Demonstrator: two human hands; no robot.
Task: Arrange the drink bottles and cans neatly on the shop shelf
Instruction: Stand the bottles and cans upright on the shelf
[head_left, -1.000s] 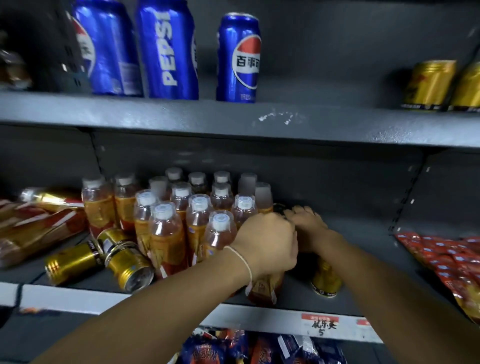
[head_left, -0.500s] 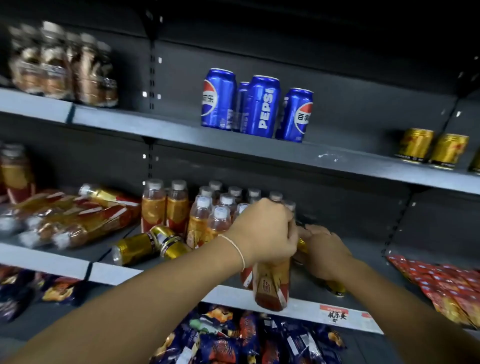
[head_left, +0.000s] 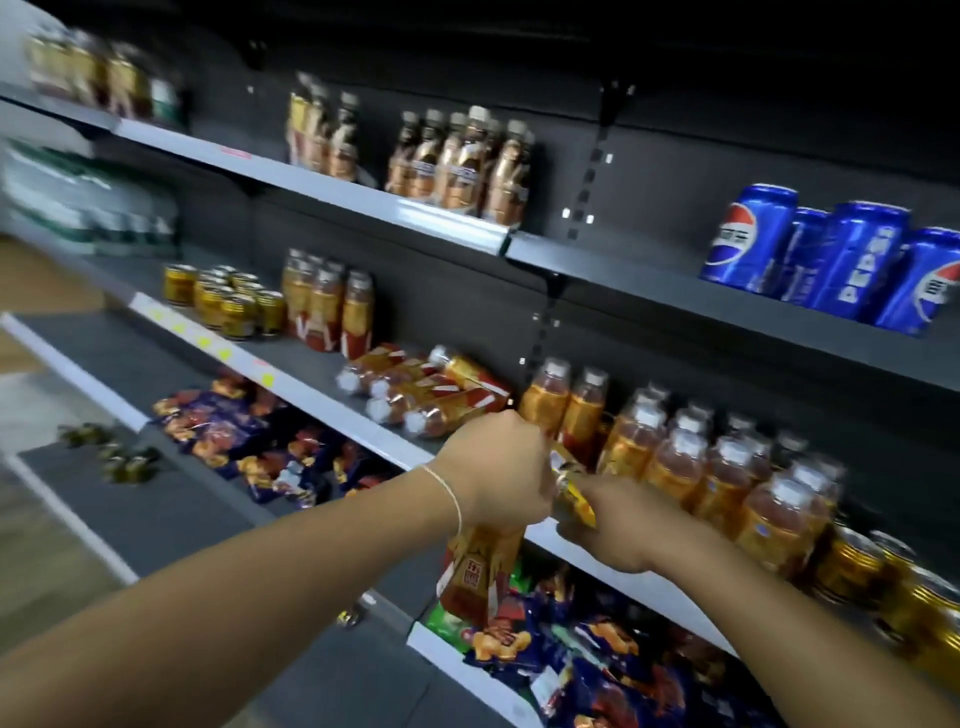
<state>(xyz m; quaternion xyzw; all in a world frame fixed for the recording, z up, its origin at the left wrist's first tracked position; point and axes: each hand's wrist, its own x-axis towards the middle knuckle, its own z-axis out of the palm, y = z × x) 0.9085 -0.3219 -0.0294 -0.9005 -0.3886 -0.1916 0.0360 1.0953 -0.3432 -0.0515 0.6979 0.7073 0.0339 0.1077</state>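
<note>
The shelf (head_left: 322, 408) is carrying standing bottles (head_left: 727, 467) in tidy rows at right, so that part is looking done. Lying bottles (head_left: 415, 395) are heaping at left, needing righting. In front of the shelf edge the left hand (head_left: 498, 467) is gripping a bottle (head_left: 478, 577) by its neck, fingers clamped round it. The right hand (head_left: 618, 535) is holding a blurred gold can (head_left: 574, 493), fingers curled round it.

One camera only, worn on my head. It faces forward and down, frame tilted, close to the drinks shelf (head_left: 322, 402).
</note>
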